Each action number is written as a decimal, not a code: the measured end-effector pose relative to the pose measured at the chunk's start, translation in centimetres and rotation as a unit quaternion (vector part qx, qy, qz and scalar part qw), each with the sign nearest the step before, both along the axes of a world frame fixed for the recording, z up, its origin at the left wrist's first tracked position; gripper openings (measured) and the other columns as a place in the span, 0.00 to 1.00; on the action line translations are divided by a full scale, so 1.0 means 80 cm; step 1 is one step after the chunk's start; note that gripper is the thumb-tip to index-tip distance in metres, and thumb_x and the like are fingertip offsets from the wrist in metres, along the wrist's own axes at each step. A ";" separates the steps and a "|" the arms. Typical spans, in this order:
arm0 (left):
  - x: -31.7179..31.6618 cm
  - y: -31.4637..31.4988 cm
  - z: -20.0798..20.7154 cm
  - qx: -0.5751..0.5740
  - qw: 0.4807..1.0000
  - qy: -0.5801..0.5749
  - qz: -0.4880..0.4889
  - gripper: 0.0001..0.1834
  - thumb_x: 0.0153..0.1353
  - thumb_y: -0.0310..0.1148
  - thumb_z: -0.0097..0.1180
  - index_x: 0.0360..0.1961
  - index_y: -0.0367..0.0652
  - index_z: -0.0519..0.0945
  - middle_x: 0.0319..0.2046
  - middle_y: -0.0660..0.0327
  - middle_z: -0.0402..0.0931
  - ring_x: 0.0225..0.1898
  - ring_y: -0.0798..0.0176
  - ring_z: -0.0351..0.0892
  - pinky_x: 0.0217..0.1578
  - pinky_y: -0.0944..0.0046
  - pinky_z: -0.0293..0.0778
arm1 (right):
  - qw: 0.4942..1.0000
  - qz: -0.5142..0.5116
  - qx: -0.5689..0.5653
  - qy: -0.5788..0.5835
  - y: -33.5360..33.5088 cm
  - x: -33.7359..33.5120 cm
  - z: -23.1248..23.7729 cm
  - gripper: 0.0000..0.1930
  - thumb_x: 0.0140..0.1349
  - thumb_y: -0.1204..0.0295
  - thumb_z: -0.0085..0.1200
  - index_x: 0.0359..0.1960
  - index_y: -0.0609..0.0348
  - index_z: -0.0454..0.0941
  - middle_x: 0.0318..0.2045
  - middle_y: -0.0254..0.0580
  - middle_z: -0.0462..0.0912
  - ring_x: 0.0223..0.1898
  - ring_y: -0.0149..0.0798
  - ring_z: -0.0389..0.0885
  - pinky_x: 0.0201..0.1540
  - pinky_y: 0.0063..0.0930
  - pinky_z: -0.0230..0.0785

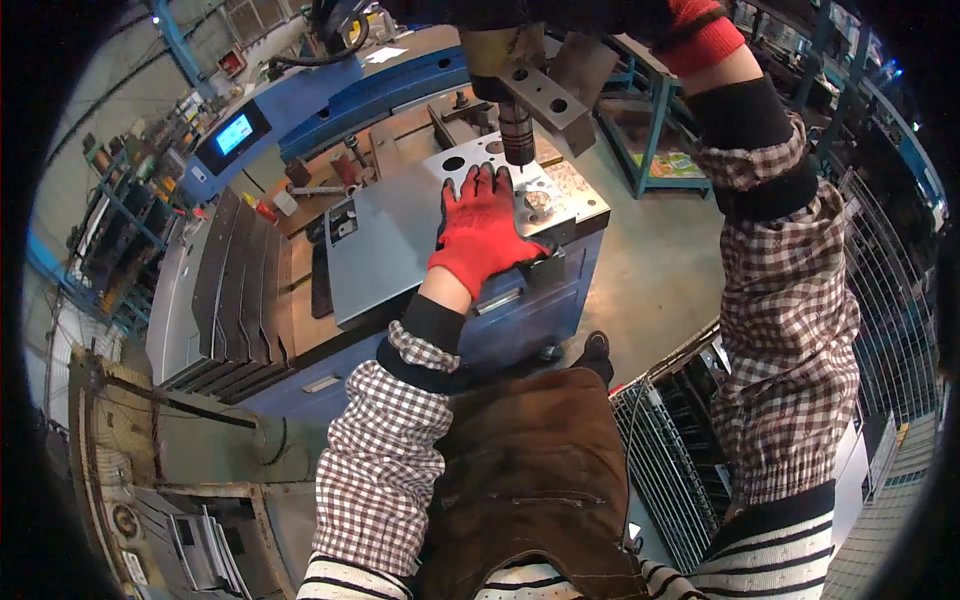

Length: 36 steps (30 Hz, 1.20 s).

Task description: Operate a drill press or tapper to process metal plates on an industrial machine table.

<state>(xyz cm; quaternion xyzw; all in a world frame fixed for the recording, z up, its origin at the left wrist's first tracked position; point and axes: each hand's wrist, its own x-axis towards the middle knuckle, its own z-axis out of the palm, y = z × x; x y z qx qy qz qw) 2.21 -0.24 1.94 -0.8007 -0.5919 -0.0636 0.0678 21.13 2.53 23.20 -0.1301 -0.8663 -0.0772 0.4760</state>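
My left hand (482,235), in a red glove with dark fingertips, lies flat with its fingers spread on a grey sheet-metal panel (375,255). The panel rests on the worktable and has round holes near its far end. Just past my fingertips, a dark cylindrical tool holder (516,135) with a thin tip hangs from the machine head (500,50), close above the panel. My right hand (706,42) is raised at the upper right beside the machine, also red-gloved. Its fingers are hidden in the dark upper edge, so what they touch does not show.
Several bent metal panels (215,290) stand stacked at the table's left end. A hammer (318,190) and small tools lie behind the panel. A lit screen (233,134) is at the far left. A teal cart (668,184) stands right; a wire basket (665,465) is by my right side.
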 end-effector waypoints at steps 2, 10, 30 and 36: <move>0.000 0.000 0.001 -0.002 1.000 0.005 -0.001 0.63 0.34 0.67 0.60 0.65 0.36 0.51 0.65 0.47 0.50 0.67 0.49 0.48 0.64 0.44 0.43 | 0.997 0.003 0.077 0.021 0.009 -0.001 -0.004 0.19 0.51 0.72 0.61 0.45 0.64 0.73 0.35 0.43 0.81 0.35 0.38 0.81 0.38 0.26 0.74; -0.001 0.001 -0.008 0.026 0.999 -0.028 -0.011 0.63 0.32 0.67 0.61 0.63 0.33 0.54 0.63 0.45 0.54 0.67 0.50 0.48 0.63 0.40 0.43 | 0.987 -0.004 0.158 -0.009 -0.028 0.003 -0.007 0.20 0.53 0.72 0.60 0.47 0.66 0.72 0.40 0.43 0.80 0.38 0.37 0.80 0.40 0.25 0.75; -0.002 0.001 -0.004 0.024 0.999 -0.029 -0.021 0.61 0.34 0.66 0.61 0.62 0.33 0.54 0.64 0.44 0.52 0.66 0.47 0.49 0.64 0.43 0.42 | 0.995 0.032 -0.079 0.055 -0.076 0.012 -0.032 0.24 0.59 0.68 0.55 0.55 0.67 0.67 0.48 0.44 0.75 0.46 0.34 0.75 0.51 0.26 0.68; -0.004 0.002 -0.009 0.024 0.999 -0.024 -0.013 0.63 0.31 0.66 0.63 0.63 0.33 0.55 0.63 0.44 0.54 0.66 0.49 0.49 0.63 0.41 0.42 | 0.986 0.090 -0.112 0.083 -0.069 0.013 -0.040 0.25 0.61 0.63 0.52 0.55 0.67 0.66 0.42 0.39 0.77 0.41 0.28 0.75 0.43 0.22 0.69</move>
